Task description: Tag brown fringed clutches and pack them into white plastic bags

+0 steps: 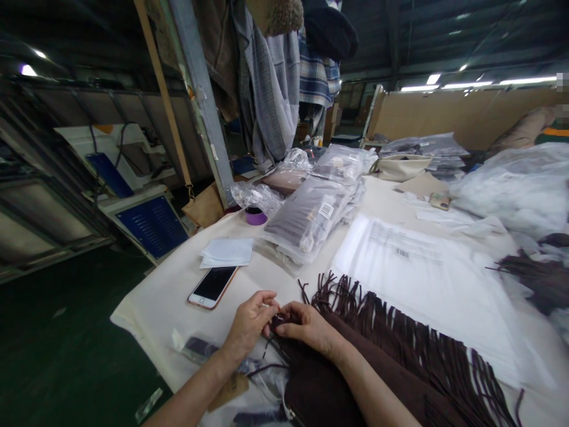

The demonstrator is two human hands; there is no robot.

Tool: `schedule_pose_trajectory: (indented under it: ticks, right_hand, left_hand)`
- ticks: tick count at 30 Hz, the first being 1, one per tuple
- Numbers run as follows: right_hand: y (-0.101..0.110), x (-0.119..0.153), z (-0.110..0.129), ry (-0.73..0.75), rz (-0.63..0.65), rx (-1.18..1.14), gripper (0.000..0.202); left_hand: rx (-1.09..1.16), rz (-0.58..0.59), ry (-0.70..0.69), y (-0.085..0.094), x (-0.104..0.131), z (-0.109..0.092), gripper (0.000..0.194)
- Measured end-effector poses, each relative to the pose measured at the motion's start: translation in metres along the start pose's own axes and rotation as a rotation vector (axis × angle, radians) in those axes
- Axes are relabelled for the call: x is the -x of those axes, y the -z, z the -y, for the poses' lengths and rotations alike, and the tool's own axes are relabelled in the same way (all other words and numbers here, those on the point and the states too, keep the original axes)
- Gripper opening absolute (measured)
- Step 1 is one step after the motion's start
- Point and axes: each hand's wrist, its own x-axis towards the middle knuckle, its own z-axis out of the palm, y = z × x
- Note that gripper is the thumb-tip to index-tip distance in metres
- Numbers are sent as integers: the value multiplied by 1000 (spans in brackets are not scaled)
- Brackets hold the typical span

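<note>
A dark brown fringed piece (pixel 382 344), folded and soft like cloth or suede, lies in front of me with its fringe spread toward the far right. My right hand (pixel 309 329) curls around a gathered dark bit at its left end. My left hand (pixel 251 320) meets the right there, thumb and fingers pinched together. What sits between the left fingertips is too small to make out. Below the hands, thin dark cords hang beside a brown cardboard tag (pixel 229 391) and clear plastic. Under the fringe's far side lies a white printed plastic bag (pixel 400 261).
A phone (pixel 213 287) lies left of my hands, partly under folded pale blue paper (pixel 227 253). Beyond are stacked bagged garments (pixel 306 219) and a purple tape roll (pixel 255 217). A heap of clear plastic (pixel 515 184) lies right. The table's edge (pixel 137 326) is left.
</note>
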Motion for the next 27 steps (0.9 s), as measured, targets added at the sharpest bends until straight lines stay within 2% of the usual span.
schedule_pose_trajectory:
  ticks: [3, 5, 11, 17, 21, 25, 27]
  right_hand:
    - [-1, 2, 2, 4, 51, -37, 27]
    - [-1, 2, 2, -8, 36, -24, 22]
    - [-1, -2, 1, 11, -182, 168, 8]
    - [-5, -1, 3, -7, -257, 345, 12]
    - [-9, -4, 1, -45, -344, 429, 15]
    - [-4, -6, 9, -37, -252, 435, 2]
    - [2, 3, 23, 8, -233, 469, 16]
  left_hand:
    - [7, 33, -32, -4, -2, -2, 38]
    - [10, 49, -42, -2, 0, -2, 38]
    - [30, 52, -23, 11, 11, -3, 42]
    - [74, -3, 0, 11, 18, -10, 45]
    - [-116, -29, -50, 15, 12, -10, 46]
    - [-328, -118, -102, 22, 12, -6, 45]
    - [-377, -134, -123, 26, 21, -3, 41]
